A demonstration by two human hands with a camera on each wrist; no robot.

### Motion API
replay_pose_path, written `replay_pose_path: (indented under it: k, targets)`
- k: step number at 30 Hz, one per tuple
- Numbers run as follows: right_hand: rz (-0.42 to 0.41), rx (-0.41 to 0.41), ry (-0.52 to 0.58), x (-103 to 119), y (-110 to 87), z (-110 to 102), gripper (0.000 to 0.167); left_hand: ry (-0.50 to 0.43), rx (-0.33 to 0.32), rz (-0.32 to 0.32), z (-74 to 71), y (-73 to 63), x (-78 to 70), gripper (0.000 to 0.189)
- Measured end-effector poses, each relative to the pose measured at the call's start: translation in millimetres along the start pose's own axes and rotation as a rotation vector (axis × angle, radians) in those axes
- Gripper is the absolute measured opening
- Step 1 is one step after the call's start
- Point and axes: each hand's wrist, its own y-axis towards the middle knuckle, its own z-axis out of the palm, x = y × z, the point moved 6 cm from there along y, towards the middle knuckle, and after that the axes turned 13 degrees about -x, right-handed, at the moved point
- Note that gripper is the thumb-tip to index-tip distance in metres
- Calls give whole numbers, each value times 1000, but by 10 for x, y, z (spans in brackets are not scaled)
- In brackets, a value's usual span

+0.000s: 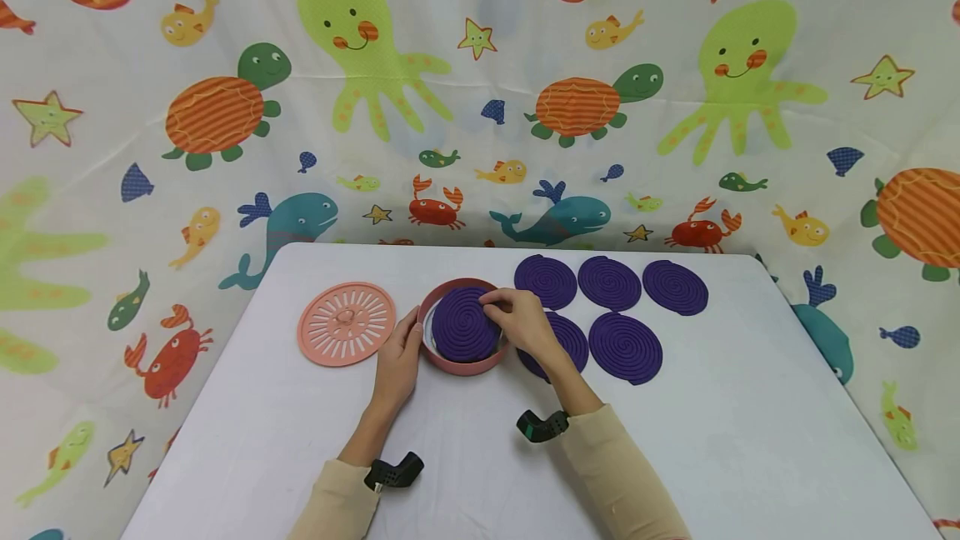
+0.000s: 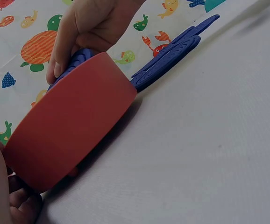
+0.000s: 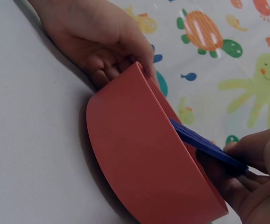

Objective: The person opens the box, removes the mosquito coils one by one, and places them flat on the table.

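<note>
My right hand [image 1: 523, 322] pinches the right edge of a purple mosquito coil [image 1: 459, 327] between thumb and fingers. The coil lies over the opening of a round pink coil box [image 1: 467, 368]. In the right wrist view the coil [image 3: 205, 147] tilts, its far edge down inside the wall and its pinched edge raised above the rim. My left hand [image 1: 399, 359] grips the box's left side, with a finger over the rim and the others curled low against the wall. A pale inside surface shows between coil and rim.
Left of the box lies a round pink slotted lid [image 1: 315, 348] with a small knob. Several more purple coils lie flat in two rows to the right, one [image 1: 626, 348] near the front; my right hand partly covers another. A sea-animal curtain [image 1: 465, 132] hangs behind the white table [image 1: 750, 423].
</note>
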Motion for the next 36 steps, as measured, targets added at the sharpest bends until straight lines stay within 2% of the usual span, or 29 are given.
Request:
replay_pose_path:
  k: [8,36]
  targets:
    - [3,-48,4,-20,-18,-60,16,13,1,-3,5,13,18,45]
    - [42,-140,18,-118,-87,-330,16,22,8,-6,7,12,4,46]
